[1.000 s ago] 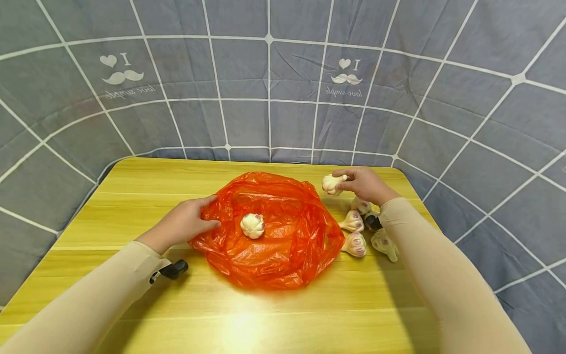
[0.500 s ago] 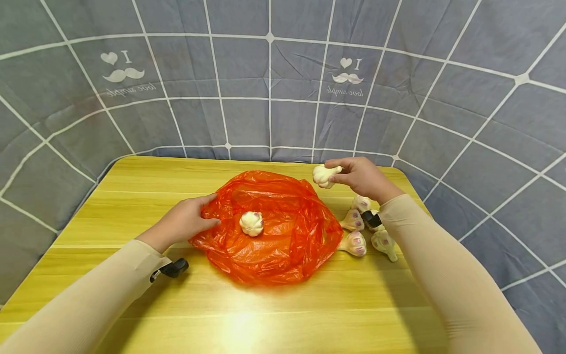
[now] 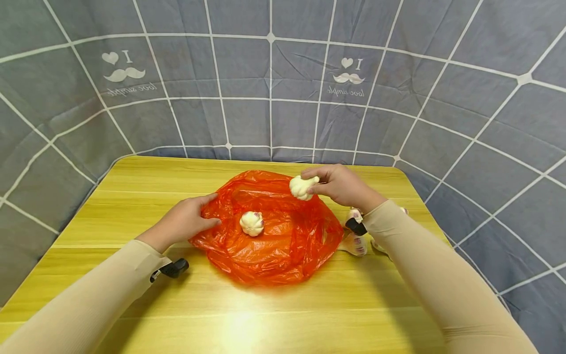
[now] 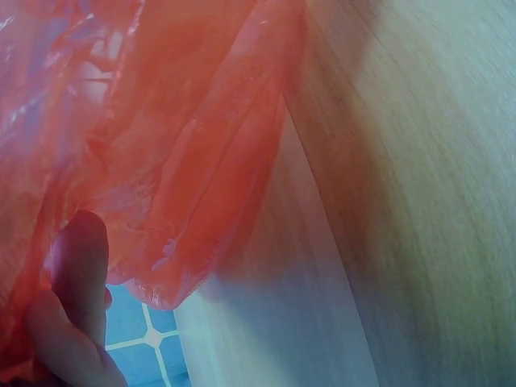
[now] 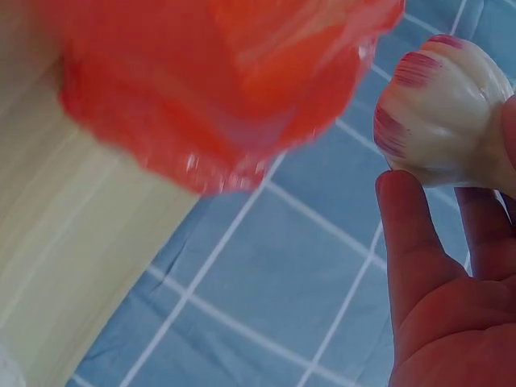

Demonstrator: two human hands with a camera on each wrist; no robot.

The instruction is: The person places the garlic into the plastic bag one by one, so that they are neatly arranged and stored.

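A red plastic bag (image 3: 274, 260) lies spread with its mouth up on the table, and one white garlic bulb (image 3: 251, 223) rests inside it. At the bag's left edge my left hand (image 3: 185, 221) holds the thin plastic between thumb and fingers; the left wrist view shows fingers (image 4: 81, 266) against the film. My right hand (image 3: 340, 184) pinches a second garlic bulb (image 3: 302, 187) above the bag's far right rim. In the right wrist view this garlic bulb (image 5: 443, 113) shows purple streaks, with a fingertip beneath it.
More garlic bulbs (image 3: 355, 244) lie on the table to the right of the bag, partly hidden under my right forearm. The yellow wood-grain table (image 3: 150, 187) ends at a grey cloth (image 3: 292, 123) with white grid lines, behind and at the sides.
My right hand has carried its garlic bulb leftward, from above the loose bulbs to over the bag's rim. My left hand stays at the bag's edge.
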